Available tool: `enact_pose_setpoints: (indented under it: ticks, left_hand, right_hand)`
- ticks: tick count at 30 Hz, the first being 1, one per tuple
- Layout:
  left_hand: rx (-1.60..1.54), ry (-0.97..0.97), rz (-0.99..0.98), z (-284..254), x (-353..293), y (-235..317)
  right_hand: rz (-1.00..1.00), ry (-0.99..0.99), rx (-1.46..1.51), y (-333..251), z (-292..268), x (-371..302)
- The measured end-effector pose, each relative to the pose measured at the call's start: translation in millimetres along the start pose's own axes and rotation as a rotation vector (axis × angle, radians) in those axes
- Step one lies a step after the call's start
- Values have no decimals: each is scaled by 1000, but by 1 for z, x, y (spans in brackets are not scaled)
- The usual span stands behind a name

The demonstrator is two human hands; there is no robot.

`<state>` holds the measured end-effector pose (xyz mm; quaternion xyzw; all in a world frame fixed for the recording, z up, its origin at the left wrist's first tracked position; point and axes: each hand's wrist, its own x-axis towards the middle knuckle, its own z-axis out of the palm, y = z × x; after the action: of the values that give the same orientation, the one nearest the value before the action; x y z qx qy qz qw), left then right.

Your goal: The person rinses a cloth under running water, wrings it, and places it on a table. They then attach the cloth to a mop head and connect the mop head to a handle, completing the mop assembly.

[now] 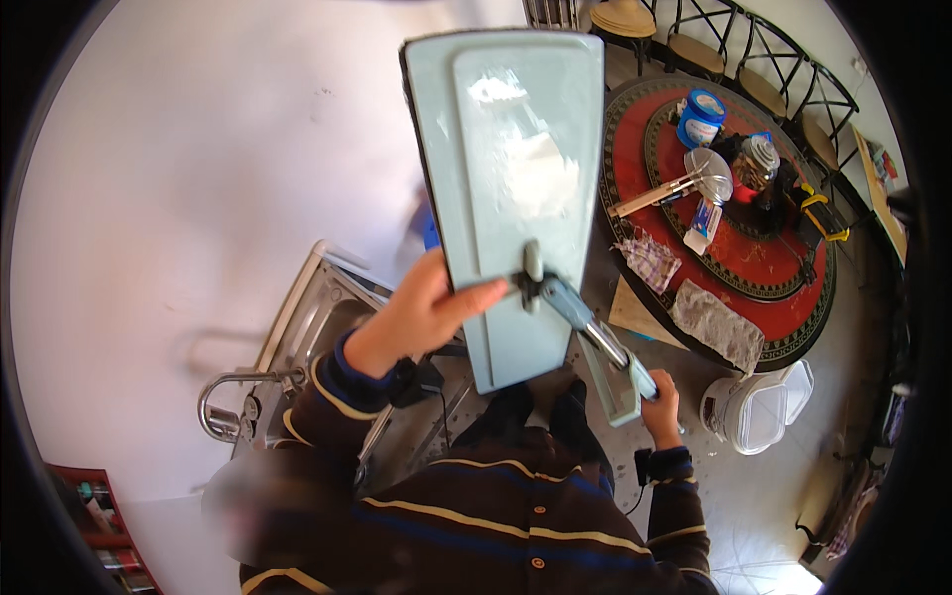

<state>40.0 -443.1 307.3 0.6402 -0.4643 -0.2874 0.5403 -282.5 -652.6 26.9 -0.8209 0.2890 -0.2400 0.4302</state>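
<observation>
The left hand [421, 307] clamps the left edge of the pale blue-green flat head [521, 213], thumb laid across its face beside the pivot; the right hand [662, 409] is closed around the lower end of the jointed handle [607, 344]. The head is raised in front of the person, between the steel sink [327, 302] at left and the round red table [635, 124] at right.

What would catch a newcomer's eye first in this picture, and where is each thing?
First comes the big pale blue-green panel in the middle, with the left hand at its left edge and the right hand on its jointed handle, lower right. Next is the cluttered red round table, upper right. The steel sink sits left of centre.
</observation>
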Motion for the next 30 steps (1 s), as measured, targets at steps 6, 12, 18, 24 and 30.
enact_pose_setpoints:
  ticks: [6, 12, 18, 24, 30]
  left_hand:
    - [134, 174, 37, -21, 26, -23]
    - [50, 366, 5, -22, 42, -37]
    - [-65, 464, 132, -11, 50, -32]
    - [-39, 503, 136, -12, 52, -24]
    - [57, 518, 118, -19, 49, -26]
  right_hand:
    - [114, -121, -101, 1, -5, 5]
    - [-42, 103, -292, -8, 5, 12]
    - [-58, 231, -283, -16, 18, 22]
    - [-86, 165, -214, -20, 15, 30]
    - [-53, 81, -249, -19, -6, 32]
